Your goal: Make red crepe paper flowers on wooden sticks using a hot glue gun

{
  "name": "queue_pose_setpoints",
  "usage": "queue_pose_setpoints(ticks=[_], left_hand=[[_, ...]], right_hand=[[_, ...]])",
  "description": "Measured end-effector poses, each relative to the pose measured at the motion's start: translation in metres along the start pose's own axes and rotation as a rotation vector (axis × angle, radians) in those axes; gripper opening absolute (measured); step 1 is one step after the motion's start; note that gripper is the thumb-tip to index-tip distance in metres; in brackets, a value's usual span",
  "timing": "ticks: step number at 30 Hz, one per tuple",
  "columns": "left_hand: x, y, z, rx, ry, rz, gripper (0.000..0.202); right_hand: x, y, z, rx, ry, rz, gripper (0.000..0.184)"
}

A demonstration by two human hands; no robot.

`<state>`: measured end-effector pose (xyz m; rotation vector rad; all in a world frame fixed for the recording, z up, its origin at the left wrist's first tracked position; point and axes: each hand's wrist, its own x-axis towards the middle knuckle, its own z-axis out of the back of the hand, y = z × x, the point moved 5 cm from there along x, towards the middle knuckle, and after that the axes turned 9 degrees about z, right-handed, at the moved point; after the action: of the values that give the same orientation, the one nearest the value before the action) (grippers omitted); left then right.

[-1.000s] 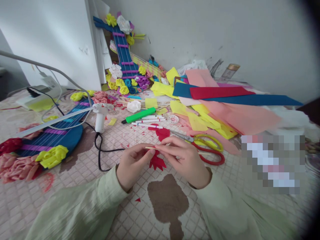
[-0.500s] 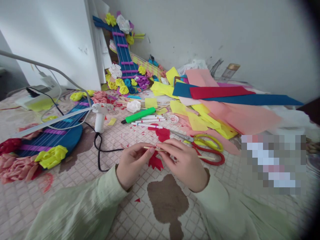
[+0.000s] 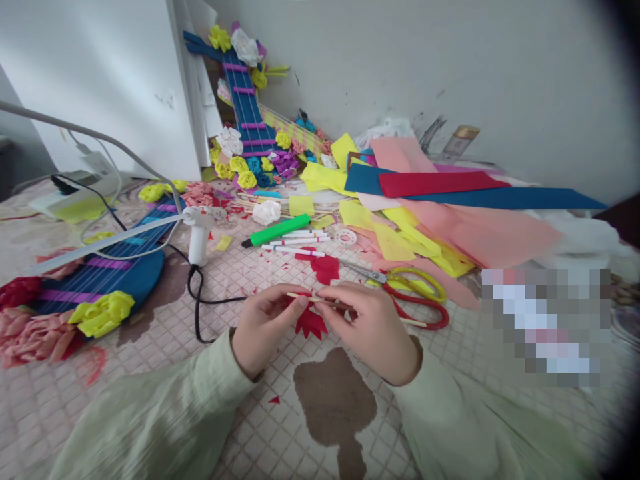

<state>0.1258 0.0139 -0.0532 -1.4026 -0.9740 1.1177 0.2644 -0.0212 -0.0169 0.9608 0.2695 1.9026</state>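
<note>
Both hands meet low in the middle of the view over a quilted cloth (image 3: 280, 427). My left hand (image 3: 263, 327) pinches a jagged piece of red paper (image 3: 310, 324) against a thin wooden stick (image 3: 305, 297). My right hand (image 3: 373, 327) is closed around the same stick, whose far end shows past it near the scissors. The red paper hangs below the stick between my fingers. Pale green sleeves cover both forearms.
Red and yellow scissors (image 3: 415, 293) lie just beyond my right hand. A white glue gun (image 3: 199, 233) with a black cord (image 3: 200, 300) stands to the left. A green marker (image 3: 277, 230), thin pens, coloured paper sheets (image 3: 450, 193) and blue guitar-shaped boards with paper flowers (image 3: 100, 273) lie around.
Both hands have shifted slightly; the right fingers have rolled along the stick and the red paper sits a little higher against it.
</note>
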Motion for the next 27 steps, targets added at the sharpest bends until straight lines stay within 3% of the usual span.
queue_pose_setpoints(ticks=[6,15,27], left_hand=[[-0.001,0.000,0.002,-0.017,0.009,0.024,0.011],[-0.002,-0.004,0.002,0.101,0.052,-0.137,0.008],[-0.008,-0.014,0.003,0.343,0.006,-0.306,0.013]], right_hand=[[-0.003,0.005,-0.002,-0.096,-0.017,0.069,0.014],[-0.003,0.004,-0.002,-0.060,-0.013,0.057,0.012],[0.002,0.002,-0.002,0.111,0.157,-0.038,0.013]])
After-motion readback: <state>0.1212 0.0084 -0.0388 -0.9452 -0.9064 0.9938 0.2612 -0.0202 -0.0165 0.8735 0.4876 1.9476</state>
